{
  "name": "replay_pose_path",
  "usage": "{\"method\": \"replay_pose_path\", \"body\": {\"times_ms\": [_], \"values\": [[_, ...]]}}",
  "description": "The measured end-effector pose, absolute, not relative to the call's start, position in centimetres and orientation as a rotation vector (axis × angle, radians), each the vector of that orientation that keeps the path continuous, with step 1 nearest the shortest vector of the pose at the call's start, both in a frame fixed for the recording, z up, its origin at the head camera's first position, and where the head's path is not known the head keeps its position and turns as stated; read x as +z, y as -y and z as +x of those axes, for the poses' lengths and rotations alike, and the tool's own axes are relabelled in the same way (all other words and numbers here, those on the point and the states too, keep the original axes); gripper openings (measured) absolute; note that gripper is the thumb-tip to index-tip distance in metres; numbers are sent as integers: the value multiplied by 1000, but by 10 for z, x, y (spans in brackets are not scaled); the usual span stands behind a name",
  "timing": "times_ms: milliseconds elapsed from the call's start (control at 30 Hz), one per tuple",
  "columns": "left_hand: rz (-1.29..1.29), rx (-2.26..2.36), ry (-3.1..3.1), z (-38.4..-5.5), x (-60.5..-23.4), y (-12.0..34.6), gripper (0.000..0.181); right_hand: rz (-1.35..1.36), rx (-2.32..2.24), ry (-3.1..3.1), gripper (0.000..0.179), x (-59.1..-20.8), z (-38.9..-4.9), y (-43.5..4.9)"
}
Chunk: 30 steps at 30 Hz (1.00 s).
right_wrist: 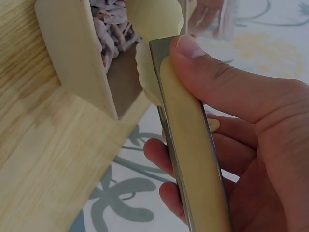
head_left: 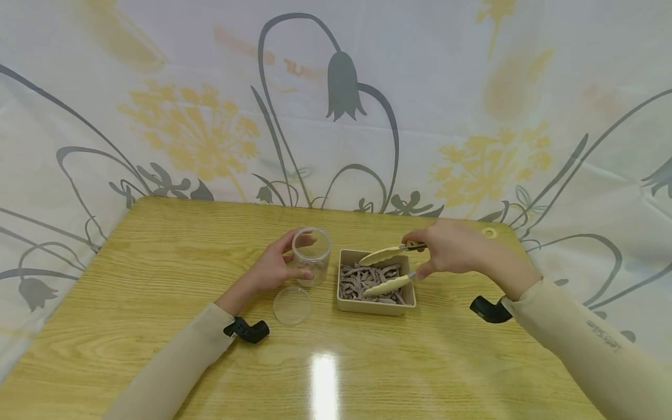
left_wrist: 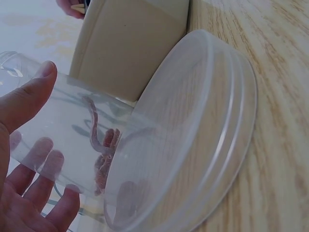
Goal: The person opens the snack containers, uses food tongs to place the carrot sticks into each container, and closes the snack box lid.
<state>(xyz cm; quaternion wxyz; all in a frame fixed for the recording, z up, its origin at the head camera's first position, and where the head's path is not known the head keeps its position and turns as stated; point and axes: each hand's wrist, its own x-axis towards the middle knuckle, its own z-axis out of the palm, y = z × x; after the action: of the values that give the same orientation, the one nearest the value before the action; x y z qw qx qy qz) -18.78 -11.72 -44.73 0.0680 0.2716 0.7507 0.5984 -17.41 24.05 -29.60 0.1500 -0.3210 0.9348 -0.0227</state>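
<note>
My left hand (head_left: 270,265) curls round a clear plastic jar (head_left: 318,269), thumb on the near side. The jar stands upright and uncovered on the table; a few greyish-pink strips (left_wrist: 99,145) lie in its bottom. A clear round lid (head_left: 292,305) rests flat just in front of it. To the jar's right sits a beige rectangular box (head_left: 370,307) holding a tangle of similar strips (head_left: 358,283). From the right, my right hand (head_left: 454,248) grips metal tongs with cream scalloped tips (head_left: 388,285). The tips are spread apart over the box, with nothing seen between them.
Everything stands on a yellowish wood-grain table (head_left: 210,373). A white patterned curtain (head_left: 226,116) hangs behind its back edge. A small yellow ring (head_left: 489,233) shows behind the right forearm. Black wrist mounts (head_left: 252,331) sit at both cuffs.
</note>
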Motion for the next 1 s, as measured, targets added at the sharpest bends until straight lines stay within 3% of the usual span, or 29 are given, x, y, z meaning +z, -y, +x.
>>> {"method": "replay_pose_path", "body": {"times_ms": [467, 767, 1000], "values": [[796, 1799, -2272, -186, -447, 116, 85, -934, -12, -2598, 70, -303, -176, -222], [814, 1816, -2249, -186, -448, 116, 85, -1011, -103, -2658, 51, -315, -165, -235], [828, 1814, -2245, -187, -449, 116, 85, -940, -137, -2674, 70, -316, -164, -243]]}}
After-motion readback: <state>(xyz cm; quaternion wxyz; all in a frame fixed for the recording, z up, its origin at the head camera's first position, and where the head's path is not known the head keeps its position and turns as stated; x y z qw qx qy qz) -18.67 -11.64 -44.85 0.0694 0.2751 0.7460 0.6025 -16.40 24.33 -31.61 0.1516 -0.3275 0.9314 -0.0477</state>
